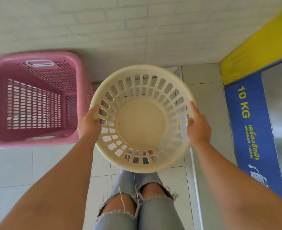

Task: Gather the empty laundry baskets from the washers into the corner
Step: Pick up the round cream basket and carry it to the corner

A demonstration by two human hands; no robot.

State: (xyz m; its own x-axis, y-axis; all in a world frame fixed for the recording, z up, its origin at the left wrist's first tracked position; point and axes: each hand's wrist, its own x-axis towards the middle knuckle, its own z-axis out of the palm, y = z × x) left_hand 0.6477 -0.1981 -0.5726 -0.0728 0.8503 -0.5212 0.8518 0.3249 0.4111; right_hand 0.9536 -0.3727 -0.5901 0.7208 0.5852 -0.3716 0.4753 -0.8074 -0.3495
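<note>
**Cream basket in both hands, corner drop is next**

Cream plastic, round, slotted sides, empty: that's the round basket (142, 118) I'm carrying, held out over my knees in ripped jeans (137, 208), clear of the floor (12, 166).

Grip state: left hand (89, 125) clamps the left rim, thumb on top of the lip, the other fingers out of sight beneath it. Right hand (198, 127) clamps the opposite rim, thumb lying along the lip, fingers curled under. Both closed on the rim, basket spanning between them, roughly level, slightly tipped toward me. Through the slots I see tile, so nothing inside.

Step, as I read it: carry phase ending, placement pending. Pink square basket (35, 98), also empty, already sits on the floor just left of mine, against the white brick wall (120, 22). Its near right edge almost meets my basket's left rim in view; can't tell if they touch.

Right side: washer (253, 123) with a blue 10 KG panel, yellow band above it.

Next move calls for lowering straight down into the gap between pink basket and washer, close to the wall, then releasing both hands together. Nesting looks unlikely: round versus square.
</note>
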